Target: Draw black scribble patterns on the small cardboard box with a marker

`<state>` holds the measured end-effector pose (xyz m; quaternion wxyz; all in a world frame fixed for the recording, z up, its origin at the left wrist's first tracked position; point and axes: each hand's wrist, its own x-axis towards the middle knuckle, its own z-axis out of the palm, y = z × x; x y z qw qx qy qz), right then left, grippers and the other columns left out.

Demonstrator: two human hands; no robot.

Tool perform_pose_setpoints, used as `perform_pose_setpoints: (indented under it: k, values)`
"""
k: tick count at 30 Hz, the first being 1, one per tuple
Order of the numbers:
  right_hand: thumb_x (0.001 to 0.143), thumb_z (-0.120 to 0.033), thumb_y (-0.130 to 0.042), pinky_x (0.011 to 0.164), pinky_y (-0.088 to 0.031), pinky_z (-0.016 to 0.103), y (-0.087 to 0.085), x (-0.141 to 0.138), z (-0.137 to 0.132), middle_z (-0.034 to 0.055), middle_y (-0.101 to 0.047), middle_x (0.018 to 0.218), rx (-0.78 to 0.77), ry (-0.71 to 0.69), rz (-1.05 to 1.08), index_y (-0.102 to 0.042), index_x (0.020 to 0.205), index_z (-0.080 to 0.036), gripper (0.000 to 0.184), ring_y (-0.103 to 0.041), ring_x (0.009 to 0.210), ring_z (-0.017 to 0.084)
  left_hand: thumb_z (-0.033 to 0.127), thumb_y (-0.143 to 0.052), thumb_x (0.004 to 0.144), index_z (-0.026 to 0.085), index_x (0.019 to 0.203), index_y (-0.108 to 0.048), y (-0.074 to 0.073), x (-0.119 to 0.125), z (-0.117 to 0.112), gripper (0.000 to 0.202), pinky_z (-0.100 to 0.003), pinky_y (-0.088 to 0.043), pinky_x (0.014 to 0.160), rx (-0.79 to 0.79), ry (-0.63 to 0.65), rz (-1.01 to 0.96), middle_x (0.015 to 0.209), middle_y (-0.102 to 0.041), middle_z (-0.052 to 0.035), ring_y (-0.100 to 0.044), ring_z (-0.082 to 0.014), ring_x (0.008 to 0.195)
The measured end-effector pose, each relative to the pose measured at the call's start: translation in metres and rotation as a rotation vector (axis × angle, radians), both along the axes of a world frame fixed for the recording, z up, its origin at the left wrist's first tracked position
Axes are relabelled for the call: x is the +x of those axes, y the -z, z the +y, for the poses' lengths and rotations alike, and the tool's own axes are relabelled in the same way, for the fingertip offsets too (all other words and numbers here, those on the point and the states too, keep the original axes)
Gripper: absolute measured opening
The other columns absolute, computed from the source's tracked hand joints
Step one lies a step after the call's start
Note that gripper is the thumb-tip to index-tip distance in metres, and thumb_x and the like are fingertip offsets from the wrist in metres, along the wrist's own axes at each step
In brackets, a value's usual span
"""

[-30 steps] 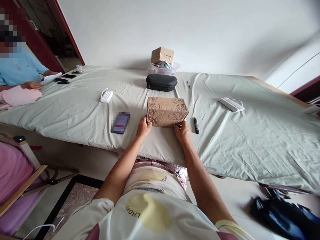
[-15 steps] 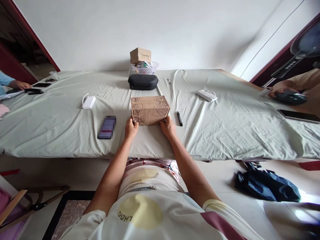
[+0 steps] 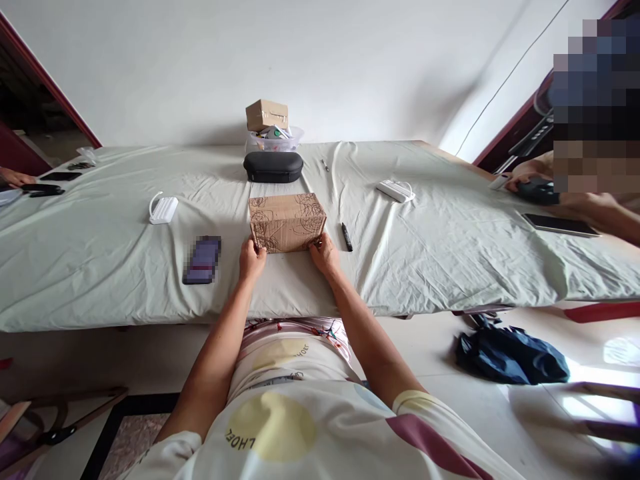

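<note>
A brown cardboard box (image 3: 287, 223) with black scribbled loops on its top and front rests on the cloth-covered table. My left hand (image 3: 253, 259) grips its lower left front corner, and my right hand (image 3: 325, 255) grips the lower right one. Both sets of fingers are closed on the cardboard, the fingertips partly hidden behind its edges. Just right of the box lies a black marker pen (image 3: 347, 237). Left of my left hand is a phone (image 3: 203, 260) with a blurred screen.
Behind the box stand a black hard case (image 3: 273, 167) and a clear plastic tub (image 3: 295, 139) with a small carton (image 3: 267, 115) on it. White corded blocks lie left (image 3: 164, 210) and right (image 3: 396, 191). Other people's hands show at both table ends. A dark blue bag (image 3: 510, 353) lies on the floor.
The view has turned slightly right, so the table's things sit further left. My hands keep the same hold on the box. More of the person at the right end shows.
</note>
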<state>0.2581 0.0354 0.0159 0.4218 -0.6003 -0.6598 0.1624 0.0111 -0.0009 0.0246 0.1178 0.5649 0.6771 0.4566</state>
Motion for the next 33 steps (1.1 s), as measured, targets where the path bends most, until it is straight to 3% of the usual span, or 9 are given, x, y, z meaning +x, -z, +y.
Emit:
perform_pose_setpoints:
  k: [33]
  values:
    - [0.084,-0.041,-0.055,0.089,-0.054,0.048,0.0012,0.0020,0.0006,0.0123,-0.069,0.101,0.005,0.014,-0.011,-0.056,0.106,-0.024,0.028,-0.063,0.092,0.030,0.017,-0.066,0.088,0.022,0.108,-0.060,0.0065,0.0013,0.0032,0.022,-0.043,-0.056,0.105,0.011,-0.011,0.002,0.114,-0.071,-0.0120,-0.071,-0.0306,0.114]
